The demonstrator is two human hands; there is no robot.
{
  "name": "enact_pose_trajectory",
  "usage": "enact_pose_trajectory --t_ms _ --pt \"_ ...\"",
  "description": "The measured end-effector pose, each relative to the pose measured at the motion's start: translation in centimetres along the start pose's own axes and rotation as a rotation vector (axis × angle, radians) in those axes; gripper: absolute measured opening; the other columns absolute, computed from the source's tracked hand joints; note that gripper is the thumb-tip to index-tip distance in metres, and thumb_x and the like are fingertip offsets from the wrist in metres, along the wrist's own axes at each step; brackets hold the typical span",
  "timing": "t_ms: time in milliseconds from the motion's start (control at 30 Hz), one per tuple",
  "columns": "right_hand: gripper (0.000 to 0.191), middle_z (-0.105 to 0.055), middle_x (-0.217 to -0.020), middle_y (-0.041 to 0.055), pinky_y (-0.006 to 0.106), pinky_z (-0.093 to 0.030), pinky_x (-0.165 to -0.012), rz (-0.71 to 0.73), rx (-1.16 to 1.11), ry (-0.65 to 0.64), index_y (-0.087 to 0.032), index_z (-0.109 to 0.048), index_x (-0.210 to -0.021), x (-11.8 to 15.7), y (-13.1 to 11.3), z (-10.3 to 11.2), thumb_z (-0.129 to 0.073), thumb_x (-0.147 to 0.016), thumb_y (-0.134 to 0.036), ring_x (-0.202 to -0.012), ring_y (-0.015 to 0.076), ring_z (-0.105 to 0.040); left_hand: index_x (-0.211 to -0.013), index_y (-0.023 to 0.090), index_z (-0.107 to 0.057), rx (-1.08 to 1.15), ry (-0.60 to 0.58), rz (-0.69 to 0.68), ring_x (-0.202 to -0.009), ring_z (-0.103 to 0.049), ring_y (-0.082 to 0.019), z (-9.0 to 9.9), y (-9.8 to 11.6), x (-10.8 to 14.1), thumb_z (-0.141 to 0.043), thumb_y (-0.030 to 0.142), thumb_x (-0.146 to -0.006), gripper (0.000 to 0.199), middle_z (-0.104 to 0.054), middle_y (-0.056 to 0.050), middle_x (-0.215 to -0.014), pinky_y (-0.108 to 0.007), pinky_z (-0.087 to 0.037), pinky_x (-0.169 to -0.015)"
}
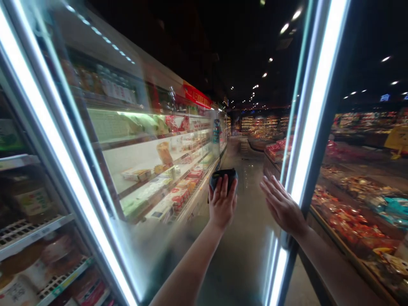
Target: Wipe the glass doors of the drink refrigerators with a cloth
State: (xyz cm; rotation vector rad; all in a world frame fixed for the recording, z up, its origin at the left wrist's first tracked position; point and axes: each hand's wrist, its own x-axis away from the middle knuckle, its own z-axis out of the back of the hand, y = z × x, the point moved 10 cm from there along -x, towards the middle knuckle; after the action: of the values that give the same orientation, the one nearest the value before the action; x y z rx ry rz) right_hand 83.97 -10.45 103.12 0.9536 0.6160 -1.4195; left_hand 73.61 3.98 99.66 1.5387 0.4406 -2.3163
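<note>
Black case (223,177) held firmly against my left fingers (224,191); my right fingers (270,187) spread apart, just beside the glass door (307,144).

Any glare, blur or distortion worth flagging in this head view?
Head view: the door's light strip flares hard, the glass door hazes the shelved packages behind it, wide-angle distortion bends the door frames, and the left hand and right hand look fairly sharp.

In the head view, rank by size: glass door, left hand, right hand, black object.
1. glass door, by far the largest
2. left hand and right hand look alike; nearness to the camera makes them too unsure to rank
3. black object, the smallest, partly covered by the left hand
</note>
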Motion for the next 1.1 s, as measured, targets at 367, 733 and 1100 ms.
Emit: enact_pose_trajectory --t_ms 367,733,1100 --pt "0.071 -0.038 -0.162 0.0076 0.046 -0.049 -0.113 -0.160 0.012 -0.064 -0.028 -0.017 -0.162 4.0 1.6 1.3 -0.037 -0.098 -0.007 -0.150 0.0254 -0.031 -0.152 0.029 -0.044 0.109 -0.033 -0.408 -0.153 -0.025 -0.011 -2.7 6.6 2.4 -0.049 0.026 -0.101 0.051 -0.045 0.004 -0.157 -0.037 -0.010 -0.130" --pt "0.061 -0.044 -0.158 0.0088 0.047 -0.046 -0.115 -0.273 -0.226 0.108 -0.031 -0.034 -0.158 5.2 3.9 4.6 -0.040 -0.101 -0.011 -0.143 0.0250 -0.045 -0.145 0.026 -0.052 0.173 -0.045 -0.664 -0.155 -0.017 -0.006 -4.1 13.2 5.4 -0.044 0.021 -0.102 0.044 -0.036 0.008 -0.162 -0.032 -0.016 -0.129" --pt "0.053 -0.052 -0.153 0.0078 0.045 -0.048 -0.114 -0.230 -0.366 0.120 -0.031 -0.043 -0.153 6.8 5.3 6.8 -0.043 -0.102 -0.017 -0.139 0.0246 -0.051 -0.141 0.027 -0.059 0.043 0.018 -0.401 -0.152 -0.029 -0.014 -6.1 16.3 5.9 -0.050 0.020 -0.100 0.043 -0.049 0.002 -0.155 -0.039 -0.010 -0.131"
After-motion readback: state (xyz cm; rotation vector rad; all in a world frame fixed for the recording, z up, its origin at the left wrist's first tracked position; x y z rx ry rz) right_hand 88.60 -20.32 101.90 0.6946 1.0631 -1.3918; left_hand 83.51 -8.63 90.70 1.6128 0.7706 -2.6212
